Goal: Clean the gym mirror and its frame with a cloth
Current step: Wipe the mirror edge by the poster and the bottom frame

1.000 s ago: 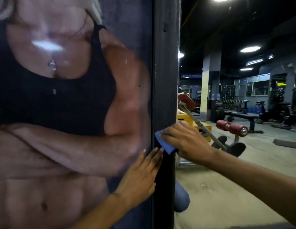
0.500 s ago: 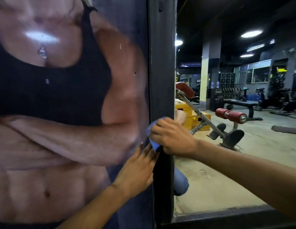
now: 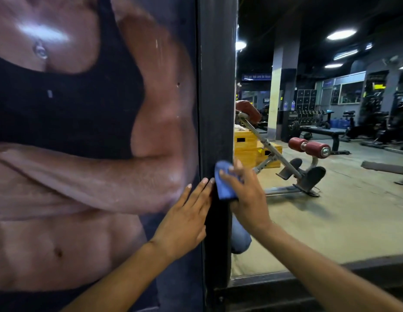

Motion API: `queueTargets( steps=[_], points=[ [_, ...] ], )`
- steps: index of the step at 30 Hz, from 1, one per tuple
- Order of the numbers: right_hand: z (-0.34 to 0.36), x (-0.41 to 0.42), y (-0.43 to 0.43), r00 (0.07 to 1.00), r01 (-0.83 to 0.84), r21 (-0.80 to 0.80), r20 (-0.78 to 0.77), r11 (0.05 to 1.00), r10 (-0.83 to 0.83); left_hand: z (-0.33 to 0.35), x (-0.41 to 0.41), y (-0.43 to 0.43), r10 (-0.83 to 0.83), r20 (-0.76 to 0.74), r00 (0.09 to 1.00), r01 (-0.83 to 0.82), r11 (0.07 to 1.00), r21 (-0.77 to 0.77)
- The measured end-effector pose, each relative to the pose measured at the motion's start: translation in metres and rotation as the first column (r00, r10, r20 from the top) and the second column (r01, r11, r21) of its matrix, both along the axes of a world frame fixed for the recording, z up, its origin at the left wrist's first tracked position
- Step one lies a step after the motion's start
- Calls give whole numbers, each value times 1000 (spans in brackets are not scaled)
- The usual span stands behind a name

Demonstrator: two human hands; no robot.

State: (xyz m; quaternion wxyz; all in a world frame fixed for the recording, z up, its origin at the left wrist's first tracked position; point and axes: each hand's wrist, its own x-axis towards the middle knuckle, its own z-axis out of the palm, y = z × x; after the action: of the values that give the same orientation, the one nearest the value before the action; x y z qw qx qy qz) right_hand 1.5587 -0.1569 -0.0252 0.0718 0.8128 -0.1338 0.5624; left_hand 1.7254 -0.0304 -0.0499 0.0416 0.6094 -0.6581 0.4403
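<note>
A tall mirror point(image 3: 331, 210) fills the right half of the view, reflecting the gym floor and machines. Its dark vertical frame point(image 3: 217, 97) runs down the middle. My right hand point(image 3: 247, 194) presses a blue cloth point(image 3: 223, 183) against the frame at mid height, fingers spread over the cloth. My left hand point(image 3: 187, 219) lies flat with straight fingers on the poster and the frame's left edge, just below and left of the cloth.
A large glossy poster point(image 3: 83, 143) of a torso covers the wall left of the frame. The mirror's dark bottom frame point(image 3: 308, 280) runs along the lower right. A bench with red pads point(image 3: 308, 147) and wooden boxes point(image 3: 247, 145) show in the reflection.
My right hand and the cloth have slid from the frame's left edge to its face, a little higher. The view has dropped, showing the bottom frame. My left hand stays flat in place.
</note>
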Motion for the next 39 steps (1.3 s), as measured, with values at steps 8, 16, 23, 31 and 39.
queueTargets(
  steps=[8, 16, 23, 31, 39],
  points=[
    [125, 2, 3, 979, 107, -119, 183, 987, -85, 0, -1, 1, -24, -2, 1000, 24, 1000, -16],
    [-1, 13, -7, 969, 58, -330, -207, 942, -133, -73, 2, 1, -50, -108, 993, 57, 997, 61],
    [17, -1, 9, 970, -8, -368, -229, 930, -82, -113, 7, 6, -28, -82, 996, 37, 993, 112],
    [-11, 20, 7, 914, 14, -345, -377, 938, -152, -117, 1, 6, -21, -165, 986, 45, 989, 142],
    [0, 10, 17, 961, -6, -322, -263, 947, -83, -120, 4, 7, -48, -114, 992, 63, 990, 125]
  ],
)
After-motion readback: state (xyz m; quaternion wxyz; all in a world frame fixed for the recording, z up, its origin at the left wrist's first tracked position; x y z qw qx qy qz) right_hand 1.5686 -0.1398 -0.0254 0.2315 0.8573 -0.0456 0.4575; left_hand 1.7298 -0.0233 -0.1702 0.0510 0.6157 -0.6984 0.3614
